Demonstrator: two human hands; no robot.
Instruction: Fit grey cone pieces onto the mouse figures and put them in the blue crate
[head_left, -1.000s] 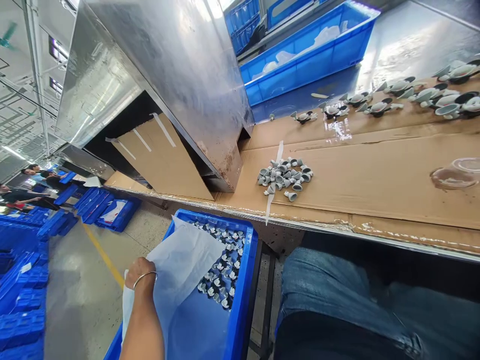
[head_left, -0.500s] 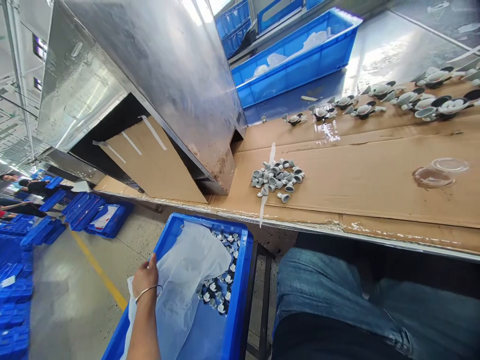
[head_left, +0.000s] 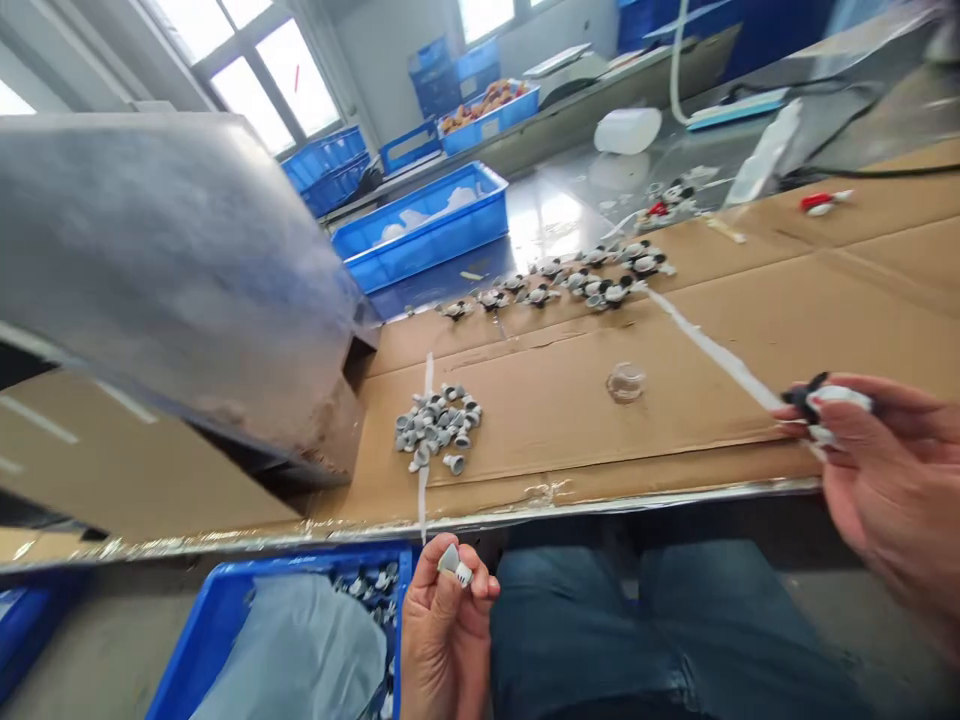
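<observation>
Head view: a small grey and white piece (head_left: 455, 567) is pinched by the fingers of the left hand (head_left: 450, 635), just in front of the brown cardboard (head_left: 720, 350). A black and white toy piece (head_left: 836, 400), partly hidden, is held by the bent fingers of the right hand (head_left: 892, 480), by the cardboard's right side. A heap of grey pieces (head_left: 439, 425) is spread on the cardboard. Farther back, black and white toys (head_left: 611, 292) are lined up. A pale sheet (head_left: 300, 640) is laid in the blue bin (head_left: 214, 610).

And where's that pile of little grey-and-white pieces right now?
In the head view, the pile sits left of centre on the cardboard, just right of the metal housing and beyond the left hand.
</observation>
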